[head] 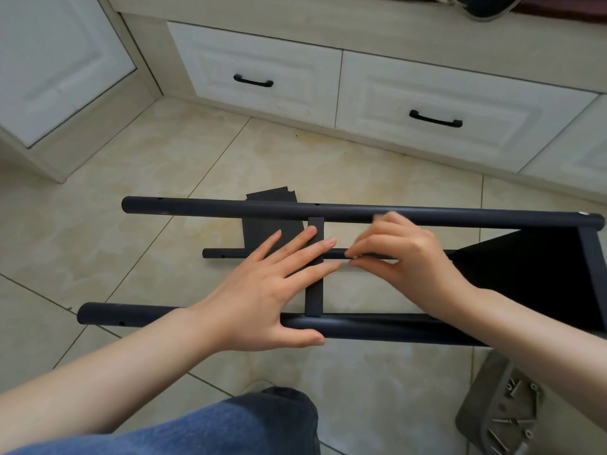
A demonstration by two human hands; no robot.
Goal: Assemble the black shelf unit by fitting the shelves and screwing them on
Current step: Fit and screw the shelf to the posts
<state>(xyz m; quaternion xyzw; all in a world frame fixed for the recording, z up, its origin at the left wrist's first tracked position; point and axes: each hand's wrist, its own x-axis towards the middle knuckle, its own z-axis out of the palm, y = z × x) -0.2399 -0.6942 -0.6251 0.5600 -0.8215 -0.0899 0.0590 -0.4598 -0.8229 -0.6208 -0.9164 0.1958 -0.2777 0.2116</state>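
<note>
Head view, shelf unit: lies on its side on the floor (164,159), with the far pole (230,206) and near pole (377,330) running left to right and a thin pole (223,254) between them.
Fitted shelf (525,274): sits at the right end, spanning the poles.
Second shelf (314,297): seen edge-on, it bridges the far and near poles mid-length.
Left hand (262,290): the grip is flat, with straight fingers across the second shelf and the thumb against the near pole.
Right hand (404,254): the grip is curled, fingertips and thumb pinching the thin pole just right of the second shelf. Anything smaller there is blurred.
Open room: bare tile lies left of the pole ends.
Edges: white drawers (262,70) stand beyond and a knee in jeans (262,421) is close in front.
Floor items: a black piece (272,200) lies under the far pole, and a grey tray (486,379) of screws (512,387) sits at lower right.
</note>
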